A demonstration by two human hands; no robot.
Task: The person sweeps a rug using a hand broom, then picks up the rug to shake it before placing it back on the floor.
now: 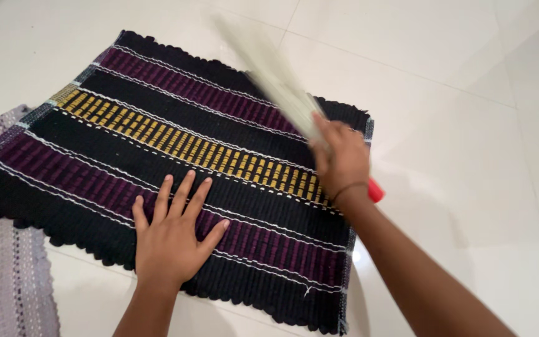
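we see a grey woven mat (4, 281) lying at the left, tucked partly under the edge of the black mat (176, 150) with purple and yellow stripes, and both rest on a white tiled floor (469, 125). nothing stands between our hands and the black mat.

the grey mat is cut off by the left and lower edges. the pale broom (276, 81) is smeared by motion blur — we cannot make out its bristles — and only a stub of its red handle end (375, 190) shows behind the wrist.

our left hand (173, 234) lies flat on the black mat's near purple stripe, fingers spread wide and pressing down. our right hand (343, 159) is closed around the broom — its pale length slants up and away from the fingers, over the mat's far right corner.
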